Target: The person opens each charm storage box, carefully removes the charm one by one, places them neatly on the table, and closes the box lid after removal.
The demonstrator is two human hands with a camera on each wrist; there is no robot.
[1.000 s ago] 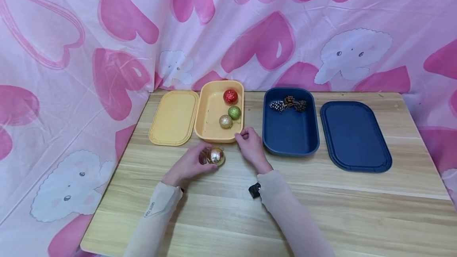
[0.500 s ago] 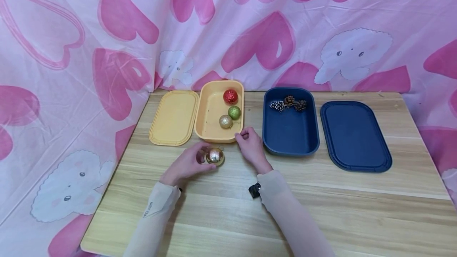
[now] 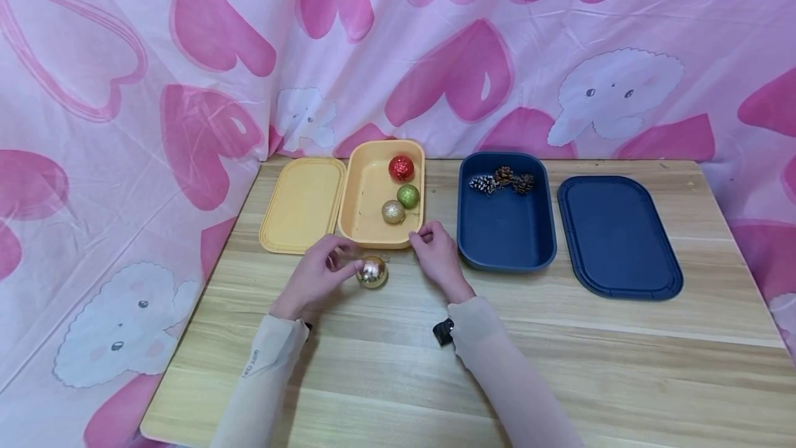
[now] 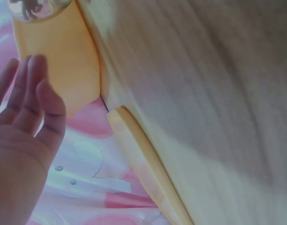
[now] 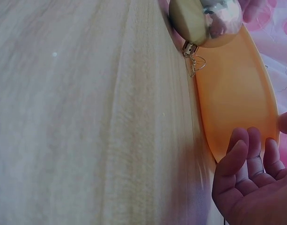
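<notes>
A shiny gold Christmas ball (image 3: 372, 272) rests on the table just in front of the yellow box (image 3: 367, 240). My left hand (image 3: 314, 274) is beside it on the left, fingers loosely bent with nothing between them; the left wrist view shows a gap from fingertips to ball. At the box's front right corner, my right hand (image 3: 438, 258) pinches the rim, with curled fingers against the outer wall in the right wrist view. Inside the box lie a red ball (image 3: 401, 168), a green ball (image 3: 408, 196) and a champagne glitter ball (image 3: 393, 211).
A yellow lid (image 3: 303, 206) lies left of the yellow box. To the right stands a dark blue box (image 3: 506, 240) with several pine cones (image 3: 504, 177) at its back, and a dark blue lid (image 3: 620, 237) lies beyond it. A pink patterned cloth (image 3: 448, 75) hangs behind the table.
My left hand has let go of the gold ball and drawn back to the left. The ball has shifted slightly left. My right hand stays at the box's corner.
</notes>
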